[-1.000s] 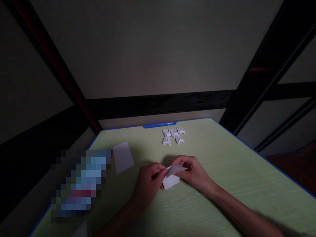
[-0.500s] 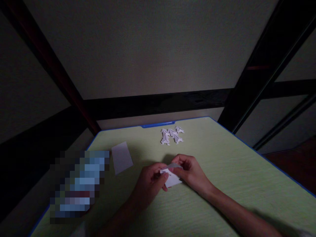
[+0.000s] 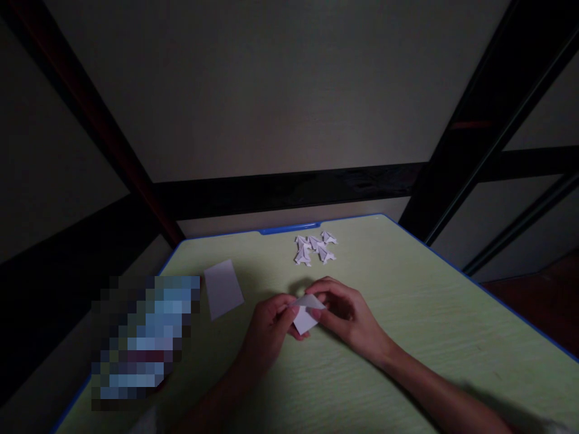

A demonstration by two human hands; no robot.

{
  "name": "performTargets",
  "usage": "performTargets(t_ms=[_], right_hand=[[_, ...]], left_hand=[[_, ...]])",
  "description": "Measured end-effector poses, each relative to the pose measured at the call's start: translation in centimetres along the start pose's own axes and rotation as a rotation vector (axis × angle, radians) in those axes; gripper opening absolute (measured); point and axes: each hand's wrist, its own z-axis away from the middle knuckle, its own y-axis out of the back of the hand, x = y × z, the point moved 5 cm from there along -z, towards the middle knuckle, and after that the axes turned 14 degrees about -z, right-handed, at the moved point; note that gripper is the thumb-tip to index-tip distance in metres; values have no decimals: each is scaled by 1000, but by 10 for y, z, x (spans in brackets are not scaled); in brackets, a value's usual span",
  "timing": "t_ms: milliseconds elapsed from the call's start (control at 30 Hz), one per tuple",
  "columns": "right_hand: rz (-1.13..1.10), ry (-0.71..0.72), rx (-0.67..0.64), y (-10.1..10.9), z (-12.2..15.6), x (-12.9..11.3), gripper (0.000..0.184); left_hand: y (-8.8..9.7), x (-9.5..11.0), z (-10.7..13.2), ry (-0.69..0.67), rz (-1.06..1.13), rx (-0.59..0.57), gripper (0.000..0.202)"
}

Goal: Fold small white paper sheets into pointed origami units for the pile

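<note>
A small folded piece of white paper (image 3: 304,320) is held up between both hands, just above the table. Its upper part forms a greyer, shaded triangular flap, and a corner points down toward me. My left hand (image 3: 270,322) pinches its left side, thumb on top and fingers partly underneath. On the right side, my right hand (image 3: 346,310) grips it with the thumb on the front and the fingers curled behind. Beyond the hands lie several small folded white paper figures (image 3: 315,247) with pointed legs, grouped close together.
The light green table (image 3: 420,337) has a blue edge and a blue handle (image 3: 290,228) at its far side. A flat white paper sheet (image 3: 224,289) lies left of my hands. Nearer the left edge is a pixelated, unreadable object (image 3: 154,337). A panelled wall (image 3: 289,90) stands behind.
The paper has been turned between my hands, so a corner now points down and the shaded flap looks triangular. My right hand has shifted slightly left along it.
</note>
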Motion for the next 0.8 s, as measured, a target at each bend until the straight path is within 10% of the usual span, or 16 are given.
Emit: performTargets(t_ms=[800], right_hand=[[257, 150, -156, -7, 3, -19, 24]], left_hand=[[2, -4, 0, 36, 170, -37, 15]])
